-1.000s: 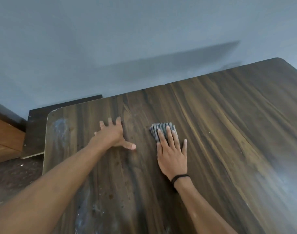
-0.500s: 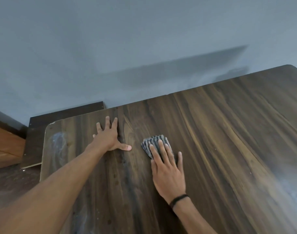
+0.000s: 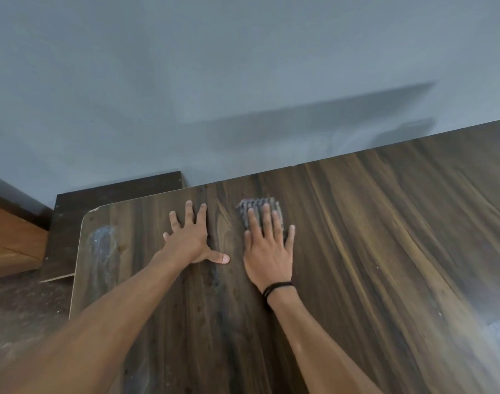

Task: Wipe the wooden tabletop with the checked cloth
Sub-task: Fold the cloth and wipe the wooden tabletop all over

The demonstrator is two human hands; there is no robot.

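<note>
Checked cloth (image 3: 257, 204) slid farther across grained tabletop (image 3: 385, 251) under flat right hand (image 3: 268, 251).

likely a plain room in a home: a dark wood-grain surface (image 3: 385, 237) stands against a bare blue-grey painted wall (image 3: 243, 66), with lighter brown wooden furniture (image 3: 10, 240) at the left edge of the frame and a speckled dark floor (image 3: 21, 302) at lower left.

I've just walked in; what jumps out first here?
Two bare hands lie flat, side by side, on a dark wooden tabletop. The right hand presses a small checked cloth near the far edge; the left hand rests spread on bare wood. A whitish smear marks the far-left corner.
</note>
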